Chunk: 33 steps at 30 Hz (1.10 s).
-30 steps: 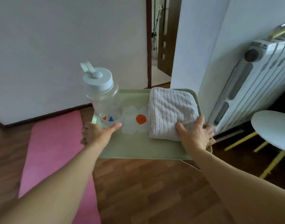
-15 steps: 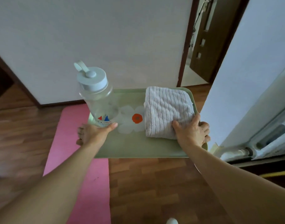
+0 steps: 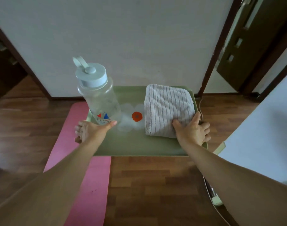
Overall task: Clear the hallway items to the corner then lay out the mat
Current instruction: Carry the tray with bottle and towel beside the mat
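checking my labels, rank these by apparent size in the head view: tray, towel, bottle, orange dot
1. tray
2. towel and bottle: look alike; bottle stands nearer the camera, so unranked
3. orange dot

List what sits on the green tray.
A clear bottle stands left, a folded striped towel lies right, a flower print between. The towel hides the tray beneath it.
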{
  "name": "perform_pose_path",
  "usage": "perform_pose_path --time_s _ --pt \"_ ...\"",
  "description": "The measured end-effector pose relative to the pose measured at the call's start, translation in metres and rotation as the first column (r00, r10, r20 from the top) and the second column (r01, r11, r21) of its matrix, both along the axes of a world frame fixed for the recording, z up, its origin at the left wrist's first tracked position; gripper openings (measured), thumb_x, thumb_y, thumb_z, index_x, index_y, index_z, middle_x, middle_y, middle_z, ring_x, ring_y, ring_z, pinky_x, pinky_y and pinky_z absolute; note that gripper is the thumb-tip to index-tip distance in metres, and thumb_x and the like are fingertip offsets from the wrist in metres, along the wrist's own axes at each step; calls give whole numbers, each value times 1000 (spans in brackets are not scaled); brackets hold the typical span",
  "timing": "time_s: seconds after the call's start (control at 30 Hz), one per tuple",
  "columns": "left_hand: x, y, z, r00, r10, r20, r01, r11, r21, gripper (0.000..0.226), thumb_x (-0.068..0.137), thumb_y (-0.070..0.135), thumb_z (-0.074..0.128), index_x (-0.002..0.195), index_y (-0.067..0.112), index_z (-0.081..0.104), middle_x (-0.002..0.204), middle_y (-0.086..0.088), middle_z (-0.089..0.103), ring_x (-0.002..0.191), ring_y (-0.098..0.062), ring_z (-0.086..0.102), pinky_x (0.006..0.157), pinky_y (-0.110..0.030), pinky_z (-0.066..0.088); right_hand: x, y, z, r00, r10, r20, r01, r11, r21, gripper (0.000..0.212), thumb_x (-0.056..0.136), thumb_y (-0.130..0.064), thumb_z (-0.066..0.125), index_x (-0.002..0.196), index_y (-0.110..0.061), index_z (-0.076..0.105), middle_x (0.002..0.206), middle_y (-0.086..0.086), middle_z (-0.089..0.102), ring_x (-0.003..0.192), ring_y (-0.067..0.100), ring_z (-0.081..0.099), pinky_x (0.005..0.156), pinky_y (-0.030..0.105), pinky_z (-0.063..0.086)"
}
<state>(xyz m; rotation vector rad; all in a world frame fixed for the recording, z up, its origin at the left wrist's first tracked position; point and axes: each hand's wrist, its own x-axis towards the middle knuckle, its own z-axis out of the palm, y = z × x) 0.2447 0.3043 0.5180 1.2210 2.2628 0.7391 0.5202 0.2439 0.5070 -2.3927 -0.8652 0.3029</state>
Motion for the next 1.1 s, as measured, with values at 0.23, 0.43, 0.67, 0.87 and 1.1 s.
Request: perform_pose_path --time_s 0.23,0.43,0.67,0.87,1.1 --pt "0 92 -33 1000 -12 21 13 998 -56 144 47 77 71 146 -3 4 155 -24 6 143 -38 6 113 -56 10 3 101 -22 999 40 -18 -40 999 -1 94 68 -65 57 143 -28 15 138 18 27 127 37 25 106 50 18" --pt "-4 180 -61 1000 -10 5 10 999 -50 145 43 77 71 145 -5 8 151 -25 16 140 -40 15 110 -55 20 -2 184 -60 998 16 -67 -16 1000 -4 97 68 -65 59 144 -28 12 138 17 26 127 36 25 107 49 20" --pt "9 267 -102 1000 -4 -2 4 998 -69 148 44 75 73 145 -5 1 155 -23 7 143 -36 8 112 -51 12 6 271 -103 997 6 -76 -7 1000 -15 97 68 -64 59 145 -28 12 136 17 27 127 36 27 107 47 19" --pt "18 317 -152 1000 17 -11 -18 996 -92 146 47 74 73 146 -5 0 155 -24 6 143 -37 6 114 -53 9 17 330 -156 996 38 -79 -41 998 -44 96 69 -65 59 145 -29 12 139 17 25 129 37 26 107 48 18" --pt "18 361 -260 1000 19 12 -19 998 -58 148 46 74 72 146 -4 -4 156 -21 1 144 -34 2 114 -51 6 20 381 -263 995 65 -76 -65 998 -7 93 69 -64 59 143 -28 15 138 17 26 126 35 27 106 48 20"
